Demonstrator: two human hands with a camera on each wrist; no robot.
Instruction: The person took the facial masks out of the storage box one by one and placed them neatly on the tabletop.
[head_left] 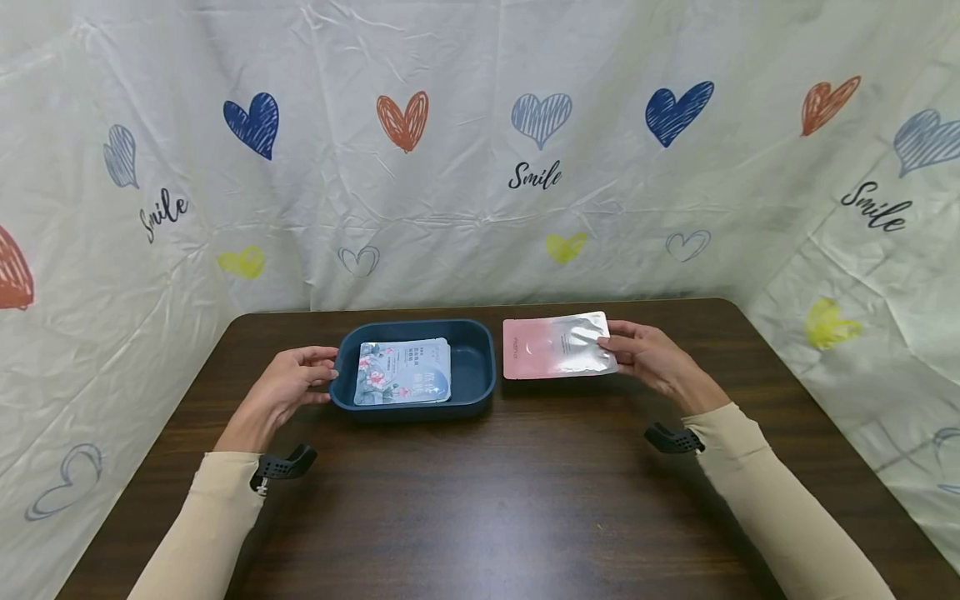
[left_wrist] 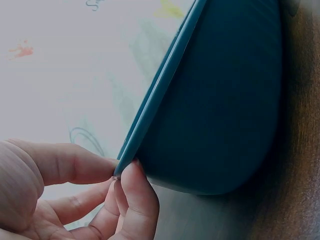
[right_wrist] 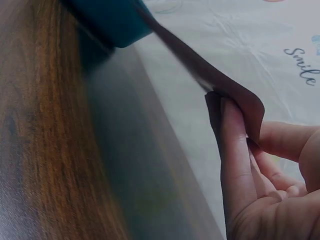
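Note:
A dark blue rectangular tub [head_left: 472, 367] with rounded corners stands toward the back of the table. Inside it, on the left side, lie light blue flower-printed sachets [head_left: 403, 372], seemingly stacked. My left hand [head_left: 288, 387] pinches the tub's left rim [left_wrist: 150, 107] between thumb and fingers. To the right of the tub, my right hand [head_left: 652, 358] holds a pink and silver foil sachet [head_left: 555, 346] by its right edge. In the right wrist view this sachet [right_wrist: 210, 70] is seen edge-on, raised off the table, with the thumb on one face and fingers behind.
The dark brown wooden table [head_left: 480, 508] reaches to a white cloth [head_left: 450, 200] printed with hearts and "Smile" lettering, which hangs behind and at both sides. Each wrist wears a black strap [head_left: 285, 464].

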